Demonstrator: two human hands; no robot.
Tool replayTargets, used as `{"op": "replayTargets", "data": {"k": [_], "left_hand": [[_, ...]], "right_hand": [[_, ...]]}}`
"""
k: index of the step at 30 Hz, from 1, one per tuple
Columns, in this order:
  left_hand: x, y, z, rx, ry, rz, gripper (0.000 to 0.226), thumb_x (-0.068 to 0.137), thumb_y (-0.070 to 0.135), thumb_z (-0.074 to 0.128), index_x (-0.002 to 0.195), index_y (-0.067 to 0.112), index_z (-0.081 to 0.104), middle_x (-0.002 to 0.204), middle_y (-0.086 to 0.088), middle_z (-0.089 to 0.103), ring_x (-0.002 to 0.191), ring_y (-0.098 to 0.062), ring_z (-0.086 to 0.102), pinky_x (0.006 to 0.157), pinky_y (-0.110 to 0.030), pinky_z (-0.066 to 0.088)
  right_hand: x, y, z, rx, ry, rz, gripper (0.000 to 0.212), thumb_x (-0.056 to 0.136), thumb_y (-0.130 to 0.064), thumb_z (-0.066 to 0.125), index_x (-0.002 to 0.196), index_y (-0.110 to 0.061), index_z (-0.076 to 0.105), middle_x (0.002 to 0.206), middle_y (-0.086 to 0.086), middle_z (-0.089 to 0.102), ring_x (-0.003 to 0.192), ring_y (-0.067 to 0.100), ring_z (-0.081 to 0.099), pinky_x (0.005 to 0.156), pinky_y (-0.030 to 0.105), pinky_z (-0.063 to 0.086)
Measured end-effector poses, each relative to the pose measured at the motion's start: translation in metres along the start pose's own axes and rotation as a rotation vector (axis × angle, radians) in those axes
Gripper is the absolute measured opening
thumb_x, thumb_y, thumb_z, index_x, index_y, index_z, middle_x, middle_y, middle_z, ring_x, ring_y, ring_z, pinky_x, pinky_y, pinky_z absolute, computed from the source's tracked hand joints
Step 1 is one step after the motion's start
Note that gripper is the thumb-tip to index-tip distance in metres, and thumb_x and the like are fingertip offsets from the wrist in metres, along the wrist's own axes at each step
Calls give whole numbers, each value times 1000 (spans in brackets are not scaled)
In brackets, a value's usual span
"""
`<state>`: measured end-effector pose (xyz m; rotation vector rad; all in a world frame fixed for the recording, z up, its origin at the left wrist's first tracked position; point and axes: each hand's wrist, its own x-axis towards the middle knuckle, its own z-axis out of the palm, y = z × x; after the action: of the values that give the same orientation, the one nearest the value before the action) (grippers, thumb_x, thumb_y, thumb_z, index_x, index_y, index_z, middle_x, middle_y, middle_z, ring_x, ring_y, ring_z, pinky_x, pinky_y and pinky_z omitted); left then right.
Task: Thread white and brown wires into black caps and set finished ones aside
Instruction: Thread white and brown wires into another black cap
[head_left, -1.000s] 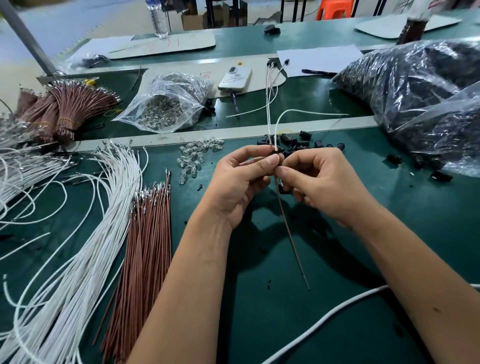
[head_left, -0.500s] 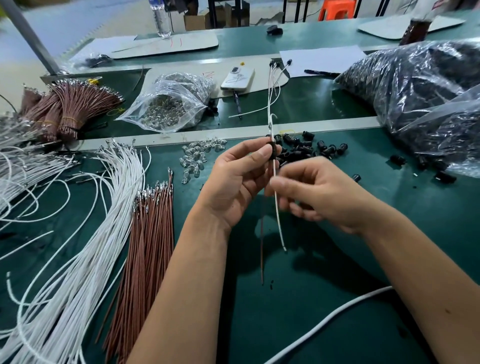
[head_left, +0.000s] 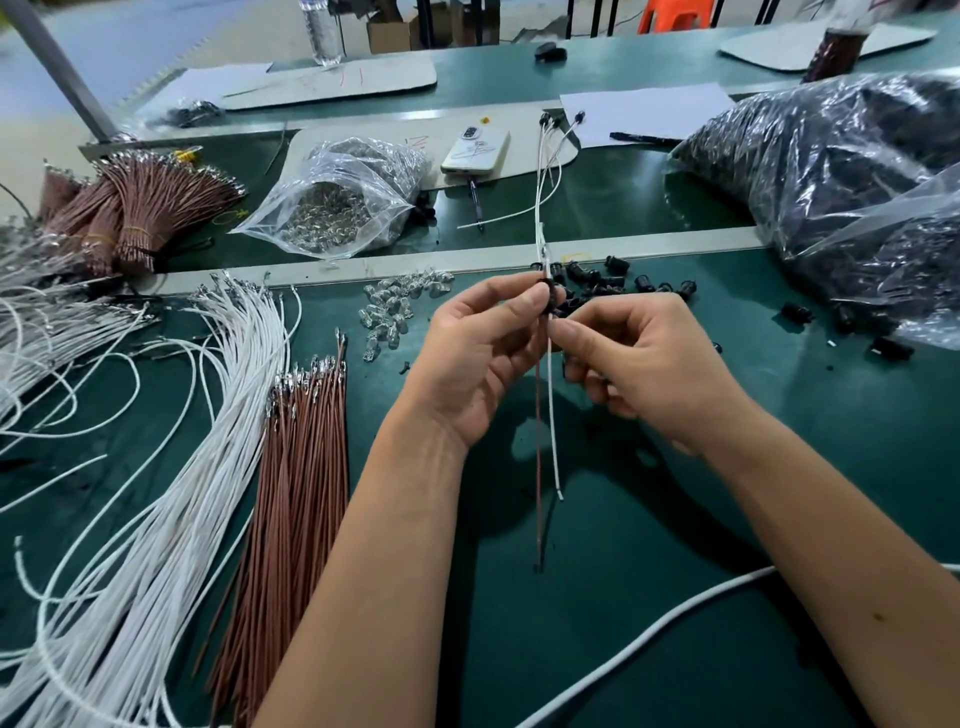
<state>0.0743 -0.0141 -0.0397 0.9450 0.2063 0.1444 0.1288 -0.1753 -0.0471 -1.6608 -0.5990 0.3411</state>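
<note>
Two thin wires, one round black cap (head_left: 546, 300).
Left hand (head_left: 480, 358) pinches the cap; right hand (head_left: 639, 364) fingertips squeeze the smooth white wire (head_left: 554, 415) beside the brown wire (head_left: 538, 457).

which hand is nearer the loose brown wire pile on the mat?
Left. The left hand is just right of the brown wire pile; the right hand is beyond it, farther right.
</note>
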Motion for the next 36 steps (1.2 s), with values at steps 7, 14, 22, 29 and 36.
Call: {"op": "replayTargets", "data": {"k": [7,14,22,29,36], "left_hand": [[0,-2,0,18,14,13,23,68,8,73,91,8,70,86,-8,76,70,-13,68,67,-20,57],[1,2,-2,-56,68,17,23,73,10,70,95,5,69,84,-7,75,66,-13,59,59,-18,53],[0,1,-2,-34,60,0,17,72,7,70,88,8,70,84,-9,74,65,-14,61,59,-18,53],[0,-1,-1,75,33,14,14,70,7,72,84,11,71,83,-7,75,61,-11,63,64,-22,53],[1,2,-2,-27,86,54,20,72,7,71,91,8,69,84,-8,73,66,-12,61,61,-18,52]], "right_hand": [[-3,0,7,47,-4,-6,18,96,-30,74,82,-20,77,63,6,67,44,11,51,37,17,32],[-8,-9,-6,-70,-481,116,20,95,-12,74,75,-13,73,58,6,62,41,11,48,37,17,33],[-11,-10,-1,-99,-522,199,20,96,-29,73,84,-13,75,62,3,63,44,9,49,35,16,31],[-3,-3,1,54,-139,83,21,97,-11,70,76,-14,73,62,7,63,42,10,47,34,16,29],[-11,-7,-11,-176,-751,194,16,95,-19,73,82,-10,73,64,7,66,46,12,53,36,18,36]]}}
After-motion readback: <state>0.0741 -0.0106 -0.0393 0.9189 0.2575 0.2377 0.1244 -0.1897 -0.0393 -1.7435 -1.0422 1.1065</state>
